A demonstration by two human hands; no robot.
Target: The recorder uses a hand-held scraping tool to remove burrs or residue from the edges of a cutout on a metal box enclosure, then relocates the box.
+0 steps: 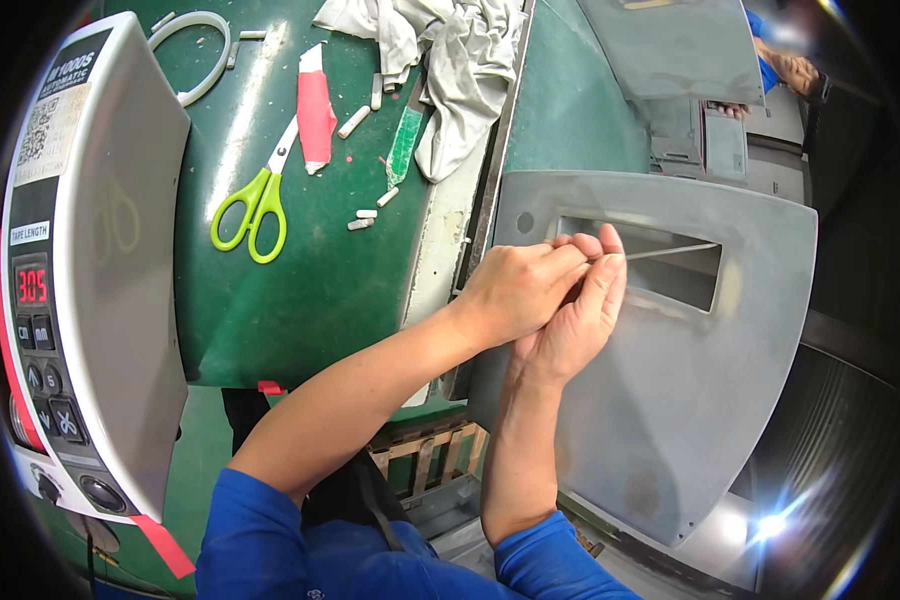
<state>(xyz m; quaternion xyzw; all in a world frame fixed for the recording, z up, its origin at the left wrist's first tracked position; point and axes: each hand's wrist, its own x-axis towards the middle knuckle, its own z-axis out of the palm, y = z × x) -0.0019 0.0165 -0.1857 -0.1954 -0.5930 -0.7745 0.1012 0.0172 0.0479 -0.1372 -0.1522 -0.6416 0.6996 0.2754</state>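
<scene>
My left hand (518,287) and my right hand (582,322) are closed together, fingers overlapping. From between them a thin, light, straight rod (670,249) sticks out to the right; its other end is hidden in my grip. The rod crosses a rectangular cutout (685,275) in a large grey panel (670,400), its tip near the cutout's upper right corner. Both hands are over the cutout's left end. Paler, smooth patches show on the panel around the opening.
On the green table (300,330) lie green-handled scissors (260,212), a pink-wrapped piece (314,115), a green-wrapped blade (404,148), several chalk-like sticks and a grey cloth (470,90). A tape dispenser (130,250) stands at left. Another person (795,70) is at upper right, beside another grey panel (675,50).
</scene>
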